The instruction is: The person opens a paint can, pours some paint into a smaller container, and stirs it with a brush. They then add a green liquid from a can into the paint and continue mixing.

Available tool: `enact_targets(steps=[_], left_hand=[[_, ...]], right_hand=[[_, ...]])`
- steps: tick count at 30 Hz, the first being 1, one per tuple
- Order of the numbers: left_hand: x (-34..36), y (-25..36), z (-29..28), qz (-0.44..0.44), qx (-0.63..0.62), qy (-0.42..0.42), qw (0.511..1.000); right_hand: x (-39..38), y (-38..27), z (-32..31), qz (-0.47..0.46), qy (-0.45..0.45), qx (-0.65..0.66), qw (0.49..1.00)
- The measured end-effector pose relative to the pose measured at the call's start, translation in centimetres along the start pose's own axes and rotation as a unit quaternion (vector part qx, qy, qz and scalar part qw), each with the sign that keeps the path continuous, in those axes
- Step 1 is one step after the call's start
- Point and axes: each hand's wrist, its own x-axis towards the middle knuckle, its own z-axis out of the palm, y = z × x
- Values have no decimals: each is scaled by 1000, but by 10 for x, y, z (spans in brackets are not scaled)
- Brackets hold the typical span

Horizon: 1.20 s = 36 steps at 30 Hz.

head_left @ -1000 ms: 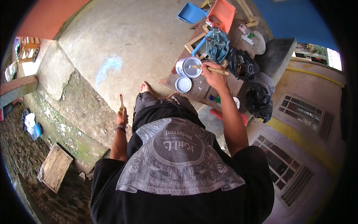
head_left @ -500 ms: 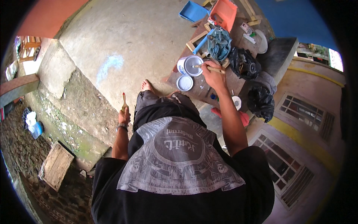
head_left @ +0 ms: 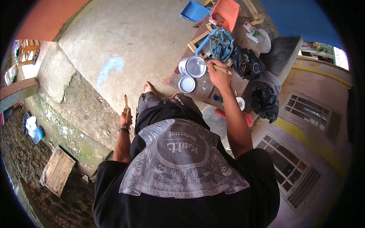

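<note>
My right hand [head_left: 218, 75] is closed round the wooden handle of a paintbrush [head_left: 223, 70]. The brush's head reaches over the near right rim of an open can of pale grey-lilac paint [head_left: 194, 67], which stands on a brown board table. Beside the can lies its round lid [head_left: 186, 84], smeared with the same paint. Low on the left, my left hand [head_left: 126, 117] grips a second paintbrush [head_left: 126, 102], whose slim wooden handle points up and ends in a red tip. The rest of that brush is mostly hidden by my fingers.
On the table [head_left: 199, 90] are a blue cloth [head_left: 221, 43], black plastic bags [head_left: 247, 64] and an orange paint tray [head_left: 225, 14]. A blue tray [head_left: 194, 11] sits at the far edge. A wooden board [head_left: 57, 171] lies at the lower left, and a dark ledge [head_left: 283, 51] borders the right.
The right-hand brush has drawn back to the right, its head now at the can's rim instead of inside the can. My left hand stays in place.
</note>
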Motion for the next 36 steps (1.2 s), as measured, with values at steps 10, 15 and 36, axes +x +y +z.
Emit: enact_targets(steps=[10, 15, 36], left_hand=[[-4, -3, 4, 12, -2, 12, 1000], [3, -3, -2, 12, 3, -27, 1000], [2, 6, -2, 1, 44, -28, 999]], right_hand=[[0, -5, -1, 20, -72, 2, 997], [0, -2, -2, -46, -11, -3, 999], [1, 7, -6, -17, -16, -76, 997]])
